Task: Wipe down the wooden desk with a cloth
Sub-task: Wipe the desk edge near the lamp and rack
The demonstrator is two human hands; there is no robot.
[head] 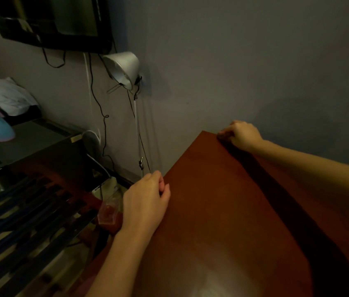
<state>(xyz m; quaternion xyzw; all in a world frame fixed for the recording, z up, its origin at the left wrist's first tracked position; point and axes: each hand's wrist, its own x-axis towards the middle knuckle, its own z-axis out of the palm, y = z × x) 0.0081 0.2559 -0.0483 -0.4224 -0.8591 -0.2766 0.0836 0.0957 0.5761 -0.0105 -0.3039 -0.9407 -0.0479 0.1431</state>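
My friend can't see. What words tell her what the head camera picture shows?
Two bare hands grip a reddish wooden desk: the left hand at its left edge, the right hand at its far edge. A white lamp stands beside it.

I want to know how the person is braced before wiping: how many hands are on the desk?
2. The left hand grips the wooden desk at its left edge; the right hand grips its far edge by the wall. No other hand is in view.
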